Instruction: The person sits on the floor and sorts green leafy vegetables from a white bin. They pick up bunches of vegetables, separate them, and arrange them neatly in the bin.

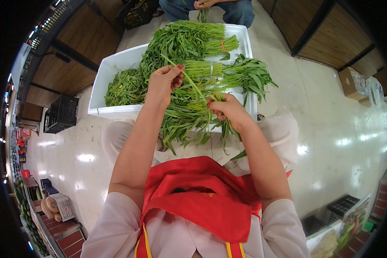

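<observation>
Between finger and thumb, my left hand (166, 80) pinches a single green stem (192, 83) that slants down toward the other hand. My right hand (227, 109) grips a few leafy stems of water spinach, with leaves (227, 129) hanging below it. Under both hands, loose water spinach (183, 114) spills over the near edge of a white foam box lid (249, 48). Behind lie a bundle with a pale tie (212, 68) and a bundle with an orange band (223, 45). More leafy tops (253, 74) point right.
A white foam box (116, 61) at left holds loose trimmed greens (125, 87). Across from me sits a person in jeans (237, 14), hands holding greens. Black crates (62, 113) stand at left, a cardboard box (351, 84) at right. My red apron (200, 206) covers my lap.
</observation>
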Motion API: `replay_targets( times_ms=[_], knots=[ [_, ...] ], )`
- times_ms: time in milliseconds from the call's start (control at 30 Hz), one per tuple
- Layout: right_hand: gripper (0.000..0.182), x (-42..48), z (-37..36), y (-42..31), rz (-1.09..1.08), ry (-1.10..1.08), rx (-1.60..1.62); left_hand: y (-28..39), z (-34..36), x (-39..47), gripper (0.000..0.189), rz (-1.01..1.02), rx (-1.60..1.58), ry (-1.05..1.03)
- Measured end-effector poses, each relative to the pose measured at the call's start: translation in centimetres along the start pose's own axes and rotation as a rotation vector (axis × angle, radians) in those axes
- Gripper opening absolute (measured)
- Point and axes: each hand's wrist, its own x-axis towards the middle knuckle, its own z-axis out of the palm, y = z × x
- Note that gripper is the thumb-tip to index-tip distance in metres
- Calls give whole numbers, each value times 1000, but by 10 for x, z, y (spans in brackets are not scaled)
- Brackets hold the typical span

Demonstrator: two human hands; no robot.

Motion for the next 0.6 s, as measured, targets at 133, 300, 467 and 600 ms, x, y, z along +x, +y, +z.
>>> replay_targets(
  times_ms=[133, 300, 467, 600],
  knots=[
    [10, 9, -9, 2, -40, 222, 168, 0, 0, -6, 12, 48, 13, 17],
    [8, 6, -27, -8, -145, 309, 352, 32, -49, 2, 11, 232, -66, 245],
    [5, 0, -30, -18, -317, 392, 305, 66, -157, 43, 47, 416, 136, 844],
    [7, -1, -38, -23, -410, 464, 259, 30, -152, 36, 46, 284, 537, 413]
  ],
)
